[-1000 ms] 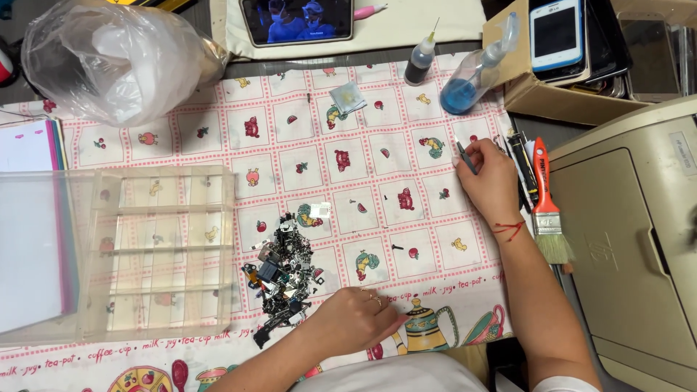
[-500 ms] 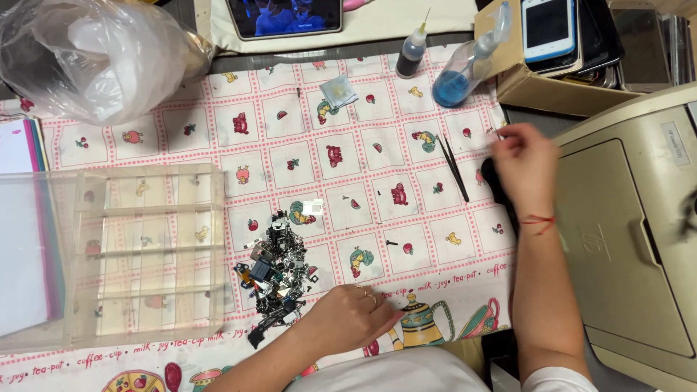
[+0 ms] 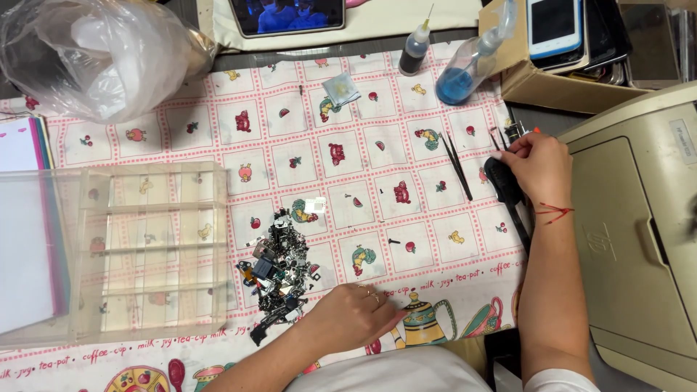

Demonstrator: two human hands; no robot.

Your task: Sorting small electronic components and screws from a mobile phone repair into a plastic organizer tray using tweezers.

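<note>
My left hand (image 3: 353,316) rests palm down on the patterned cloth (image 3: 377,116), fingers loosely curled, just right of a pile of small dark electronic parts (image 3: 278,270). It holds nothing that I can see. My right hand (image 3: 531,168) lies at the cloth's right edge, fingers bent over a black tool handle (image 3: 502,183) and touching it; a red thread circles the wrist. Black tweezers (image 3: 457,166) lie on the cloth just left of that hand.
A clear compartment box (image 3: 138,250) stands at the left, a crumpled plastic bag (image 3: 98,54) at the back left. A tablet (image 3: 289,14), a small dark dropper bottle (image 3: 415,48), a blue-liquid bottle (image 3: 465,72) and a cardboard box with a phone (image 3: 555,29) line the back. A beige printer (image 3: 639,239) fills the right.
My right hand has moved off the tweezers and the orange-handled brush towards the right edge, and now covers the black tool handle. My left hand has stayed put.
</note>
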